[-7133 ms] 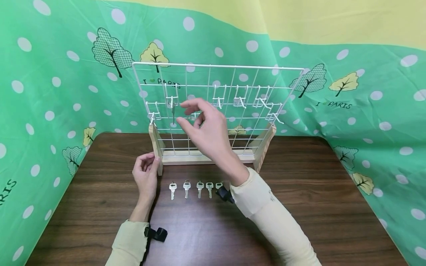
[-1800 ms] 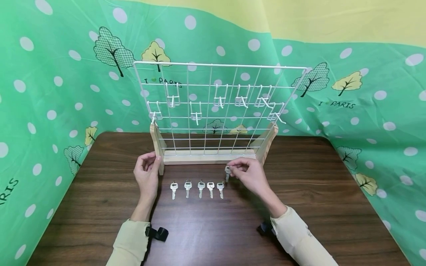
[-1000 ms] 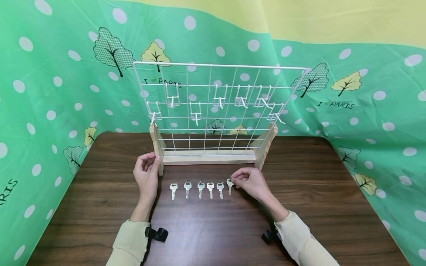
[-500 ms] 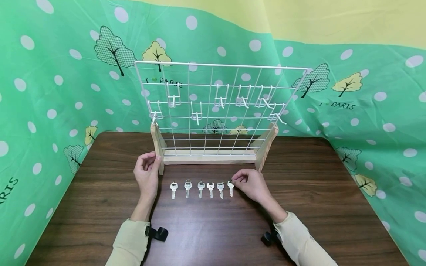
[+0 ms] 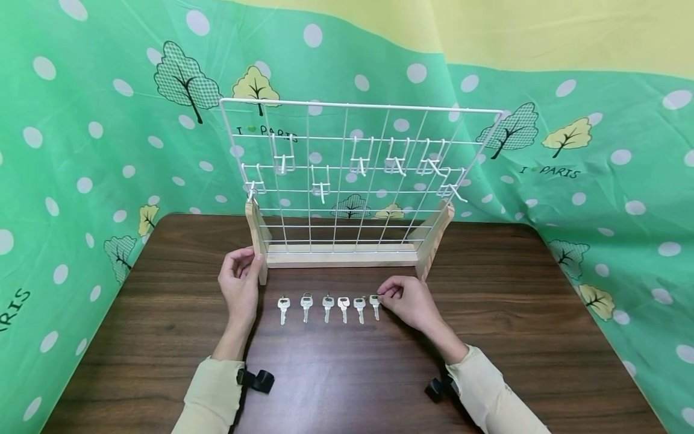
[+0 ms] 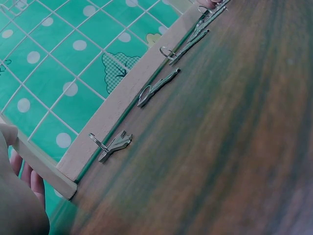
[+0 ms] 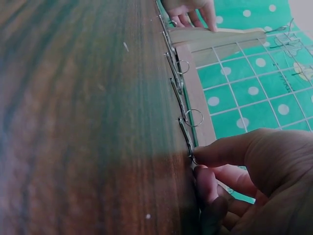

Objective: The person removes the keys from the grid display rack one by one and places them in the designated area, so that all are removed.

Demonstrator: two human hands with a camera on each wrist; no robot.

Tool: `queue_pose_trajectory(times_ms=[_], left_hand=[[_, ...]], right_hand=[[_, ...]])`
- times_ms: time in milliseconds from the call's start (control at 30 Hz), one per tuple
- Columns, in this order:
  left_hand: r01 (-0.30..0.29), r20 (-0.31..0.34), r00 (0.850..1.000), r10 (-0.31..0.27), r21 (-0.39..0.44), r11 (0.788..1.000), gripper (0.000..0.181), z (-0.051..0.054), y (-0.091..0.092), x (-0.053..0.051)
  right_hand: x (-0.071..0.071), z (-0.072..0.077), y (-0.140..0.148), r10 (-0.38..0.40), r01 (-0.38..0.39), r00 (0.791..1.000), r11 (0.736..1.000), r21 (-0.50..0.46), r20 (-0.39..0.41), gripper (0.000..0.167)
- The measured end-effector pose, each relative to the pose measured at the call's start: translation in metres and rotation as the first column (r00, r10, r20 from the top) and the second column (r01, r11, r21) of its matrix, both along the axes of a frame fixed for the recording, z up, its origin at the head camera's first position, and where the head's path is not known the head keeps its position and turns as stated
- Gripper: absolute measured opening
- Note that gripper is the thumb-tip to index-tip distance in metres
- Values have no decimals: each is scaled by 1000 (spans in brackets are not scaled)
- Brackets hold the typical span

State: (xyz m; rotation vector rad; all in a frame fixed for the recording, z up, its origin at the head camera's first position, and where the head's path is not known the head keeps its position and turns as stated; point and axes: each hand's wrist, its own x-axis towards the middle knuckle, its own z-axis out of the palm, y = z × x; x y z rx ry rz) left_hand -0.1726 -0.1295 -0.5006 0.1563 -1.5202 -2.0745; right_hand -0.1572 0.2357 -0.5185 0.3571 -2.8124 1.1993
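Note:
Several silver keys with small rings lie in a row on the table, among them a key (image 5: 284, 311) at the left end. At the row's right end is another key (image 5: 375, 308), its head pinched between the thumb and fingers of my right hand (image 5: 410, 301). In the right wrist view, the thumb and forefinger meet at that key's ring end (image 7: 191, 157). My left hand (image 5: 240, 282) grips the left wooden side (image 5: 255, 235) of a white wire grid rack (image 5: 347, 211); the left wrist view shows fingers around that wood.
Several white wire hooks hang on the grid, such as one hook (image 5: 321, 185) in the lower row and one hook (image 5: 432, 163) at the upper right. The rack's right wooden side (image 5: 435, 244) stands behind the right hand. Green dotted cloth (image 5: 596, 181) surrounds the brown table (image 5: 347, 386).
My right hand has come down from the upper left hook, where a key hung, and brought the key to the row's right end. Lately it barely moves. The left hand stays on the rack.

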Motion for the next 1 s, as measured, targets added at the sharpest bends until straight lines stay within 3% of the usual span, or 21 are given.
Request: queue_pose_trajectory(times_ms=[133,300,433,1000], left_hand=[[0,0,1000,0,2,1000,21,0,0,0],[-1,-1,1000,1,6,1000,21,0,0,0],[0,-3,1000,0,8,1000,19,0,0,0],[-1,-2,1000,1,6,1000,22,0,0,0]], right_hand=[[7,15,-6,26,-26,1000,999,-45,-10,7],[17,45,-18,-16,20,996,999,-40,90,11],[18,50,-20,-40,43,991,999,-21,126,12],[21,74,-33,-54,57,998,997,-54,44,13]])
